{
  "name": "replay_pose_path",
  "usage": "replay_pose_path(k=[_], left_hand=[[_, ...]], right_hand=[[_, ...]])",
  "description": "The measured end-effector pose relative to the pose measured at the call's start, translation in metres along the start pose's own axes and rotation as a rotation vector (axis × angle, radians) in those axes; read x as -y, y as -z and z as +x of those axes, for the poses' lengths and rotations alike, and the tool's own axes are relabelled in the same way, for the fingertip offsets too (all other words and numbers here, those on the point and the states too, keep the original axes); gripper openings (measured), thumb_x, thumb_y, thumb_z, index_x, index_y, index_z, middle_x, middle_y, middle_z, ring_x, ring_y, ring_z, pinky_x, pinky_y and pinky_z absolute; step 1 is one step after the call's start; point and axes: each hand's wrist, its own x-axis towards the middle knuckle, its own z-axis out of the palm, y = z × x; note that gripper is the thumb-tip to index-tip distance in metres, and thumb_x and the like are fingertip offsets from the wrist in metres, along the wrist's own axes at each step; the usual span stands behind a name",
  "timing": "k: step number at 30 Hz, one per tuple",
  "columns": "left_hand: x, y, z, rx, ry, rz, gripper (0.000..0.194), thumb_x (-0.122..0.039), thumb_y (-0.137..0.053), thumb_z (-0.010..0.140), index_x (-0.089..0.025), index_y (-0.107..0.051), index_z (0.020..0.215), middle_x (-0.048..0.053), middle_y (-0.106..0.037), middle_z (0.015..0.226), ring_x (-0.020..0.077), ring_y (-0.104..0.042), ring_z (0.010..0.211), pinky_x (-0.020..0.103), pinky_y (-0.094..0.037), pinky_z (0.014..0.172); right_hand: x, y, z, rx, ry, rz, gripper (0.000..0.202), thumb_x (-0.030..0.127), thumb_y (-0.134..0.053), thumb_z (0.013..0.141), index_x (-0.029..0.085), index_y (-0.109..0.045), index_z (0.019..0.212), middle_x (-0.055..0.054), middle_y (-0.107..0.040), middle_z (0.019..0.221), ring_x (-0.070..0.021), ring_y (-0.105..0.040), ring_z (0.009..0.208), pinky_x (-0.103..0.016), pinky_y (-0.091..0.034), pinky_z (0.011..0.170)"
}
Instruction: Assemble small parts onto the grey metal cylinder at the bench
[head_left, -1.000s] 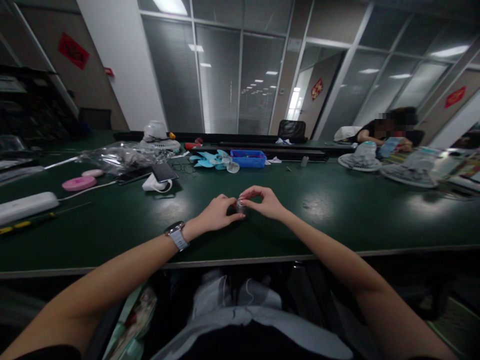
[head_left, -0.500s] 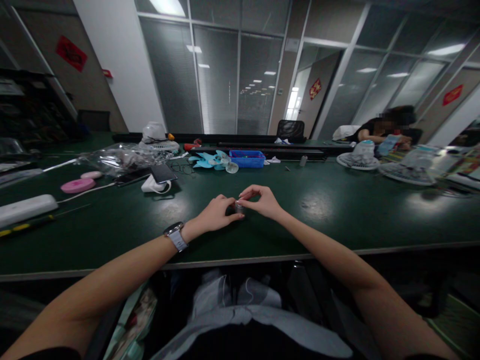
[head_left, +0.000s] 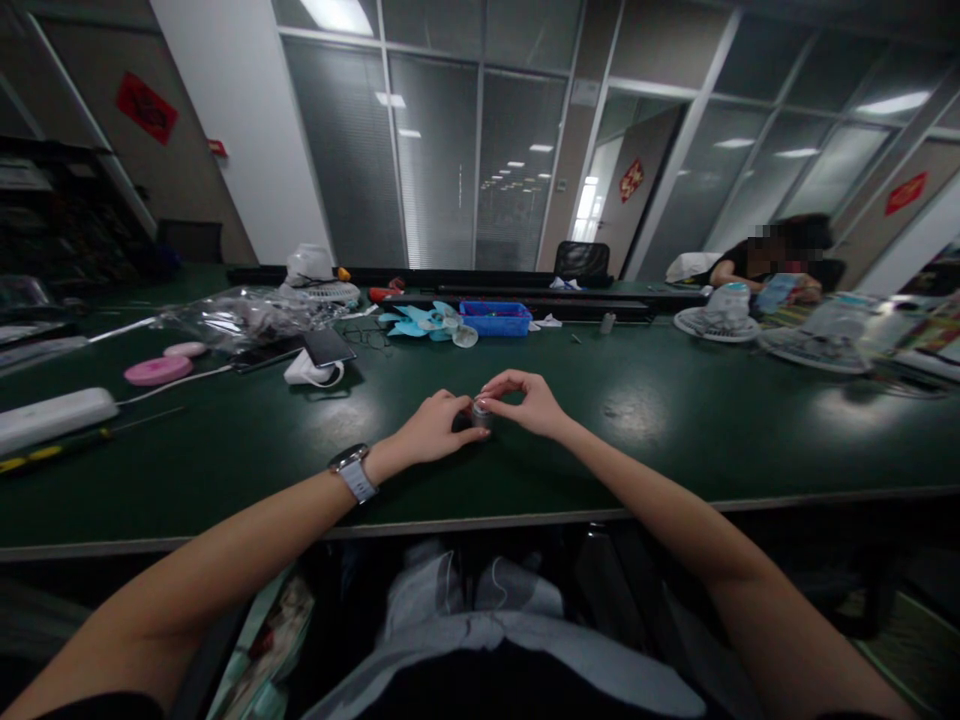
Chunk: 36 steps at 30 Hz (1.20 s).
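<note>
A small grey cylinder (head_left: 481, 418) stands upright on the green table (head_left: 525, 480), its kind too small to make out. My left hand (head_left: 433, 428) is closed around its lower part, thumb on the near side and fingers on the far side. From the right, my right hand (head_left: 529, 405) pinches at the cylinder's top with thumb and forefinger. Its fingertips partly cover whatever sits there. A watch (head_left: 352, 470) is on my left wrist.
Beyond my hands lie a blue basket (head_left: 495, 318), light-blue fan blades (head_left: 416, 322) and a similar grey cylinder (head_left: 607, 322). To the left are a phone (head_left: 328, 347), a white charger (head_left: 311, 370) and a screwdriver (head_left: 45, 456). Another person (head_left: 765, 265) sits at the far right.
My two hands stay at the cylinder in almost the same pose. The view has shifted very slightly, and the far person's hands have moved a little.
</note>
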Motion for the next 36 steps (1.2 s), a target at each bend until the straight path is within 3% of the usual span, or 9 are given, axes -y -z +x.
replay_pose_path(k=[6,15,19,21,25,27,33,36], left_hand=[[-0.001,0.001,0.000,0.008,0.008,0.006,0.042,-0.057,-0.053,0.084,-0.019,-0.062,0.101,0.006,-0.065,0.093,0.0233,-0.053,0.090,0.034,-0.043,0.077],[0.000,0.000,0.000,0.001,0.006,-0.001,0.042,-0.055,-0.054,0.084,-0.020,-0.061,0.104,0.006,-0.067,0.096,0.0245,-0.054,0.092,0.036,-0.043,0.079],[-0.002,0.001,0.001,0.012,0.017,0.006,0.040,-0.056,-0.054,0.084,-0.020,-0.062,0.099,0.006,-0.066,0.091,0.0239,-0.054,0.089,0.035,-0.043,0.076],[-0.002,0.002,0.001,0.014,0.018,0.014,0.040,-0.057,-0.053,0.084,-0.020,-0.062,0.097,0.006,-0.065,0.090,0.0237,-0.053,0.088,0.035,-0.043,0.075],[-0.002,0.002,0.000,0.007,0.018,0.022,0.043,-0.058,-0.052,0.084,-0.019,-0.061,0.098,0.007,-0.064,0.092,0.0239,-0.053,0.090,0.035,-0.043,0.076],[-0.001,0.002,0.000,0.006,0.026,0.025,0.043,-0.059,-0.052,0.083,-0.019,-0.061,0.097,0.008,-0.064,0.092,0.0242,-0.053,0.090,0.035,-0.044,0.076],[-0.001,0.001,-0.001,0.013,0.030,0.017,0.042,-0.059,-0.052,0.083,-0.020,-0.062,0.097,0.007,-0.063,0.092,0.0242,-0.053,0.091,0.035,-0.043,0.077],[-0.002,0.002,0.000,0.013,0.031,0.025,0.042,-0.059,-0.052,0.083,-0.020,-0.061,0.097,0.007,-0.063,0.091,0.0239,-0.054,0.090,0.035,-0.043,0.076]], right_hand=[[-0.008,0.006,0.003,-0.013,-0.059,0.068,0.036,0.038,-0.077,0.067,0.015,-0.064,0.090,-0.007,-0.073,0.083,-0.0187,-0.070,0.082,-0.035,-0.055,0.079],[0.000,0.000,0.002,-0.092,0.008,0.020,0.032,0.039,-0.075,0.070,0.017,-0.065,0.090,-0.006,-0.073,0.086,-0.0171,-0.069,0.081,-0.034,-0.056,0.080],[-0.006,0.010,0.006,-0.107,-0.023,0.038,0.035,0.039,-0.076,0.068,0.017,-0.064,0.092,-0.006,-0.073,0.087,-0.0181,-0.070,0.083,-0.036,-0.055,0.083],[-0.012,0.020,0.007,-0.047,-0.066,0.007,0.035,0.038,-0.077,0.066,0.016,-0.065,0.089,-0.007,-0.074,0.086,-0.0181,-0.070,0.083,-0.036,-0.054,0.083],[-0.025,0.039,0.005,0.248,-0.218,-0.033,0.035,0.035,-0.079,0.063,0.012,-0.067,0.087,-0.007,-0.073,0.083,-0.0173,-0.070,0.080,-0.035,-0.053,0.081],[-0.028,0.043,0.003,0.333,-0.273,-0.036,0.034,0.034,-0.078,0.064,0.012,-0.067,0.087,-0.007,-0.073,0.084,-0.0164,-0.069,0.080,-0.033,-0.053,0.080],[-0.026,0.047,0.003,0.485,-0.260,-0.059,0.038,0.033,-0.077,0.065,0.013,-0.069,0.097,-0.008,-0.072,0.095,-0.0134,-0.066,0.079,-0.029,-0.052,0.075],[-0.024,0.048,0.002,0.490,-0.241,-0.091,0.040,0.033,-0.079,0.063,0.014,-0.070,0.097,-0.007,-0.072,0.095,-0.0127,-0.065,0.077,-0.027,-0.051,0.073]])
